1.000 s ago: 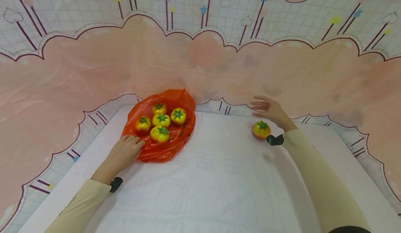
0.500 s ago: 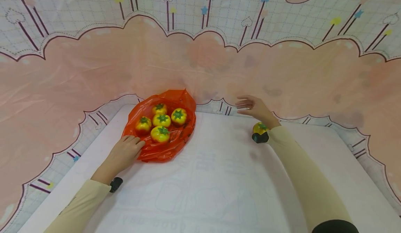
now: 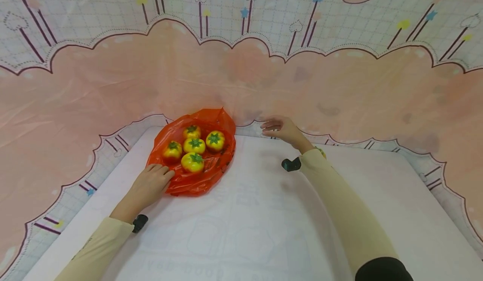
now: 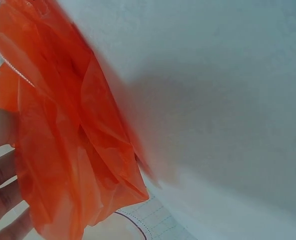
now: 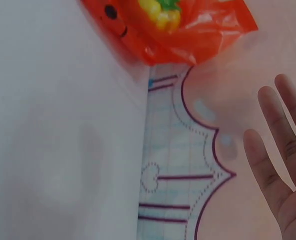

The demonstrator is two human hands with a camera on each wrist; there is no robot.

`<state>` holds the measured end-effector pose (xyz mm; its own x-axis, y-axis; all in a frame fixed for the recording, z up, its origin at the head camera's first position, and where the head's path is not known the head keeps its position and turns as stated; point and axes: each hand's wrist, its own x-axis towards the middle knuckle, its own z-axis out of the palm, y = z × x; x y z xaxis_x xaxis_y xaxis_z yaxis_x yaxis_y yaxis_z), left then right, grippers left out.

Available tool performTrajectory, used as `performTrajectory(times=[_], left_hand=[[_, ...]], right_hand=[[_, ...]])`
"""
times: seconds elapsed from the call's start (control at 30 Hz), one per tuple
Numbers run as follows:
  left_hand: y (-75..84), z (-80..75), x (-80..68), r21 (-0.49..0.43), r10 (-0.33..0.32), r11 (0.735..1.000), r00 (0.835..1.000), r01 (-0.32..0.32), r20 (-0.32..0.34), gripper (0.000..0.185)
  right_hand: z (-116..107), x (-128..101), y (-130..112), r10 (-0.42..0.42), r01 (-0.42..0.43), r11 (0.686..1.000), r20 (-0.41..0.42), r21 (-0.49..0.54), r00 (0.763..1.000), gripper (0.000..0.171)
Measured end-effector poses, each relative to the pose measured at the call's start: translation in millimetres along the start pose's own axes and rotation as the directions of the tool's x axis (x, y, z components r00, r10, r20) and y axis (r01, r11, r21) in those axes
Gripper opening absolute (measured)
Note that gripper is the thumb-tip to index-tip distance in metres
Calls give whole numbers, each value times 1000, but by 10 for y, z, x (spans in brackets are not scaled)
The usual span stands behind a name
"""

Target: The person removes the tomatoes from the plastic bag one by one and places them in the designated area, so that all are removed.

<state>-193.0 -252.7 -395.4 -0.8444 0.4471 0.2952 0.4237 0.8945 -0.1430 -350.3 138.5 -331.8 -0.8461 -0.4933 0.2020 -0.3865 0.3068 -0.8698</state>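
Note:
A red plastic bag (image 3: 216,180) lies spread wide at the back left of the table. Several yellow-and-red tomatoes (image 3: 193,162) with green star-shaped tops sit inside it. My left hand (image 3: 149,184) grips the bag's near-left edge; in the left wrist view the plastic (image 4: 53,145) hides the fingertips. To the right of the bag, my right hand (image 3: 283,131) hovers near the table's back edge, holding nothing. Its fingers (image 5: 277,115) look straight and spread in the right wrist view. Another tomato (image 3: 322,151) peeks out from behind the right sleeve, mostly hidden.
The white table (image 3: 226,230) carries faint printed drawings. Behind it hangs a peach cloth backdrop (image 3: 264,79) with cloud outlines, close to the bag and the right hand. A small black camera (image 3: 291,165) sits at the right wrist, another camera (image 3: 140,223) at the left.
My right hand has moved left toward the bag, away from the lone tomato, which the forearm now mostly covers. The left hand and the bag have stayed where they were.

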Motion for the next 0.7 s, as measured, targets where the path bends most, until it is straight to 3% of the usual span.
performTrajectory(times=[0.4,0.7], left_hand=[[14,-12,43,-10,-21,1000,1000,21,1,27],[-8,-72,102,-27,-39,999,999,39,3,28]], right_hand=[[477,189,-4,13,-14,999,43,29,999,40],[703,218,-57,19,-21,999,29,43,999,42]])
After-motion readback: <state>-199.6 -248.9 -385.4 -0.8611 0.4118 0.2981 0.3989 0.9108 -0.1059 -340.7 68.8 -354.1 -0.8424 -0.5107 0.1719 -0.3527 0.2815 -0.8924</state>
